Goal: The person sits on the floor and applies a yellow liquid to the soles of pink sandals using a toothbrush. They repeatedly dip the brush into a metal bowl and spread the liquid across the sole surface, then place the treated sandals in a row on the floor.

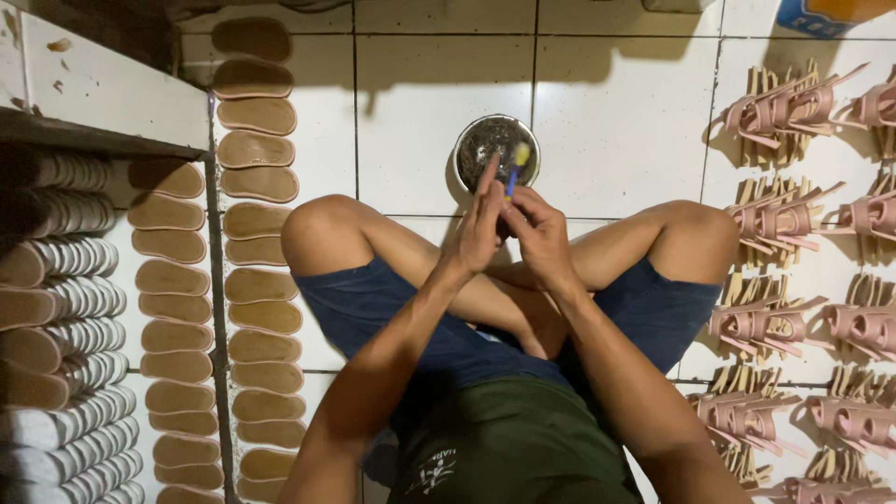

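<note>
I sit cross-legged on a white tiled floor. My right hand (539,233) grips a blue-handled brush (515,166) with a yellowish head, raised over a round metal can (495,149) of dark glue on the floor ahead. My left hand (478,229) is pressed against the right one with a finger pointing up; something small and dark seems to sit between the two hands, mostly hidden.
Two rows of tan shoe insoles (257,224) lie on the floor at my left. Stacked soles (56,308) fill a shelf at far left. Piles of pink sandal straps (775,219) cover the floor on my right. A blue box (821,14) sits at top right.
</note>
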A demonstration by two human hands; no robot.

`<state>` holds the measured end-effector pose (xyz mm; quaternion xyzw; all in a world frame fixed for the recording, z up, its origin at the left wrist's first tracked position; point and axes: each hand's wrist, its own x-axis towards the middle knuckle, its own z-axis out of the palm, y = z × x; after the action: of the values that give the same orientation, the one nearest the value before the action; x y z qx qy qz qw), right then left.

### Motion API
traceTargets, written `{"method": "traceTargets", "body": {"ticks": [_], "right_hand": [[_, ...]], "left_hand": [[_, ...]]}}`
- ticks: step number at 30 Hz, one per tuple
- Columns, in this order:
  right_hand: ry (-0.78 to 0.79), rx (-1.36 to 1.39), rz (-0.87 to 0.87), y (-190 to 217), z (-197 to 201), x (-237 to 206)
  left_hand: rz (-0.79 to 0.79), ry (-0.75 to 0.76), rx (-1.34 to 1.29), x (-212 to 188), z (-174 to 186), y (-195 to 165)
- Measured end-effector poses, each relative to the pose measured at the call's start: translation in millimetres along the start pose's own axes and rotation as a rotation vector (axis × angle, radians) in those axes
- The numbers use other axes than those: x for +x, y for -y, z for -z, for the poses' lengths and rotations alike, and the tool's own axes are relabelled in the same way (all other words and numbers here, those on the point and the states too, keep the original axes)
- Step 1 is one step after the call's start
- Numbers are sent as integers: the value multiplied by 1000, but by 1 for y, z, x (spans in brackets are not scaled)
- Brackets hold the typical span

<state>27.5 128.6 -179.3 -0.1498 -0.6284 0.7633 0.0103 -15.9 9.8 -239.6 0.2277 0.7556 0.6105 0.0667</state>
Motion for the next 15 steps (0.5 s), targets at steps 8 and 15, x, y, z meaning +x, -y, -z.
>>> {"method": "traceTargets", "body": {"ticks": [8,15], "right_hand": [[-119,-512,281,28,37,61],[224,-799,376,53,28,98]], "left_hand": [[1045,-564,-545,26,-6,13],[774,-620,-744,30,-23,18]]}}
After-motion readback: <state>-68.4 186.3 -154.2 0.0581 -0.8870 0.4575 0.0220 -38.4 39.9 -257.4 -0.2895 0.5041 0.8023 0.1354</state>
